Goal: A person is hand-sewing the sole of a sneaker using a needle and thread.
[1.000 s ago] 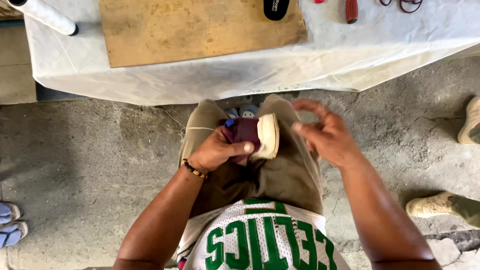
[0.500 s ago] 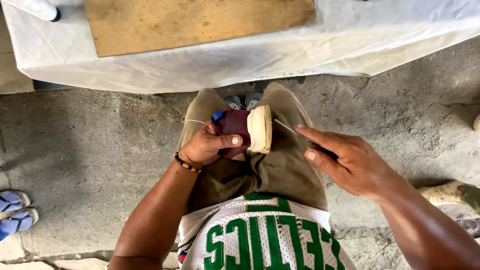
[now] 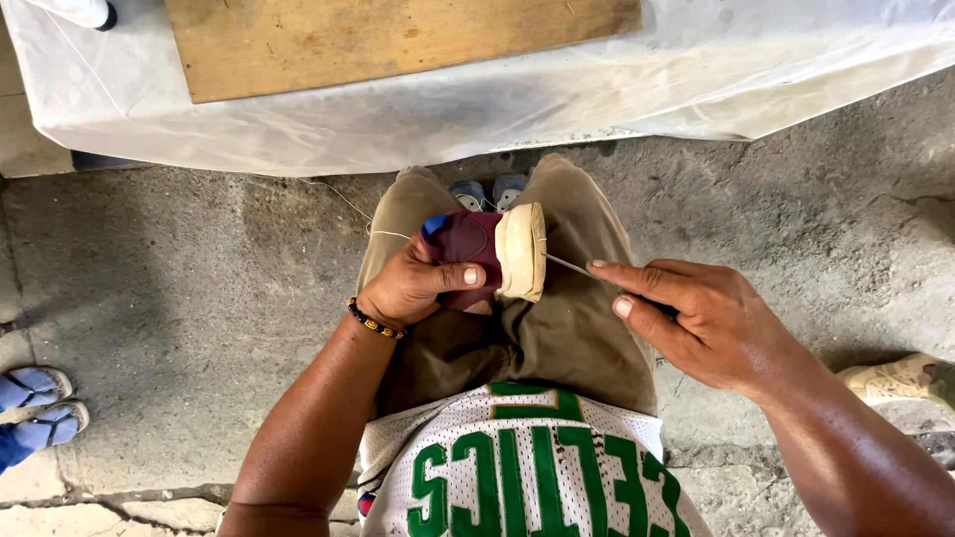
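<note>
Head view: a small maroon shoe with a pale tan sole [image 3: 492, 254] is gripped on the lap by the left hand [image 3: 413, 288]; a thin metal stitching tool [image 3: 569, 265] is pinched in right hand [image 3: 696, 318] fingers. Sole stitching seems underway; steady pressure is needed.

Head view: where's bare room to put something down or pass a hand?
Free: the wooden board on the white-covered table, and concrete floor between the table edge and the blue sandals. Crowded: the lap, where the left hand holds the shoe and the right hand the needle.
</note>
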